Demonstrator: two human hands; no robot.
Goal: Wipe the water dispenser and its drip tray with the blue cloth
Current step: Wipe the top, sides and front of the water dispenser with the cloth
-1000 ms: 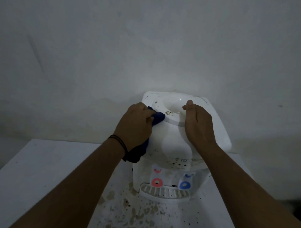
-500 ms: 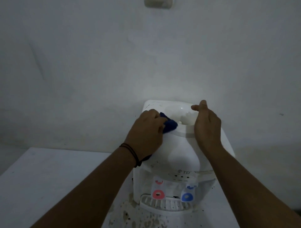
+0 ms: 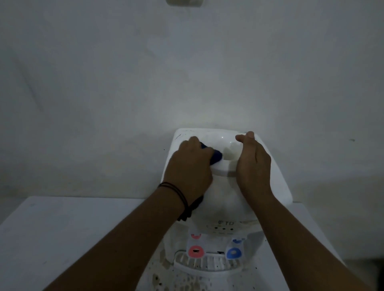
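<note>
**Dispenser top wiped with blue cloth in dim room**

A white water dispenser [image 3: 226,199] is seen standing on a white worktop [image 3: 62,238], set close against a pale wall [image 3: 187,72]. The blue cloth [image 3: 216,156] is held bunched in the left hand [image 3: 190,170], whose fingers are curled round it, and is pressed against the left side of the raised rim around the dispenser's top well. A further dark fold of the cloth is seen trailing below the left wrist, beside a thin dark wristband [image 3: 176,193]. The right hand [image 3: 252,164] is laid on the right side of the same rim, its fingers held straight and close together with the thumb pointing leftward over the well; nothing is gripped by it.

Lower on the front of the dispenser, a red tap [image 3: 195,251] is shown on the left and a blue tap [image 3: 233,253] on the right, with small lettering printed on the panel above them. The slotted drip tray [image 3: 207,264] is found directly beneath the taps, at the foot of the dispenser, and is touched by neither hand. Dark specks and brownish stains are visible on the worktop around the tray. A small pale fixture [image 3: 185,2] is cut off by the top edge of the view, high on the wall.
</note>
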